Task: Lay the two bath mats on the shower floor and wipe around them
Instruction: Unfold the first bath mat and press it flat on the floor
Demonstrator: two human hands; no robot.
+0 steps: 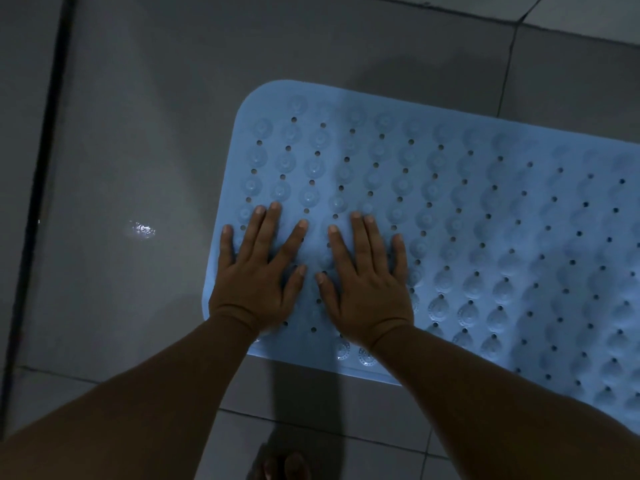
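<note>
- Left hand (258, 271): fingers spread flat, palm pressing the light blue perforated rubber bath mat (467, 220).
- Right hand (367, 275): likewise splayed, pressing beside it.
- Mat lies on the grey tiled floor (138, 133).

Single head view, looking steeply down from close above at grey floor tiles (138, 133); the frame's right edge crops the blue bath mat (485, 220).

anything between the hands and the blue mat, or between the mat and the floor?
Nothing visible. The left hand and right hand both rest flat, fingers spread, directly on the light-blue perforated rubber bath mat, which lies flat on the grey tiled floor. The mat's right end runs out of frame.
</note>
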